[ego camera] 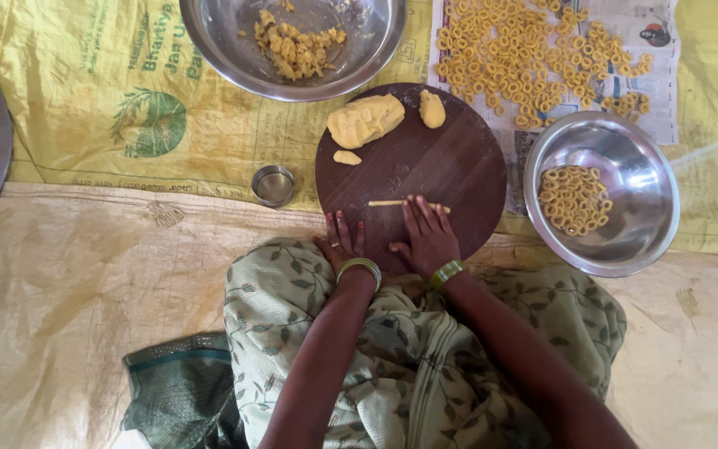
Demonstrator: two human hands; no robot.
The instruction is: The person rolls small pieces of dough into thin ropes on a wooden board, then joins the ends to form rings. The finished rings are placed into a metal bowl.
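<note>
One head camera, looking straight down

It looks steeply down from close above the round wooden board point(413, 166), taking in the lap nearest the viewer and steel bowls beyond and beside the board.

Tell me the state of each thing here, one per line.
Right hand: flat, fingers on the dough strip.
Left hand: resting at the board edge, empty.
Dough strip: thin, lying on the board.
Dough lump: uncut.
Right bowl: partly filled with rings.
Top bowl: holds crumbly dough.

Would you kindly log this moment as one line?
right hand: rolling dough strip | left hand: resting on round board | dough lump: on board
</note>
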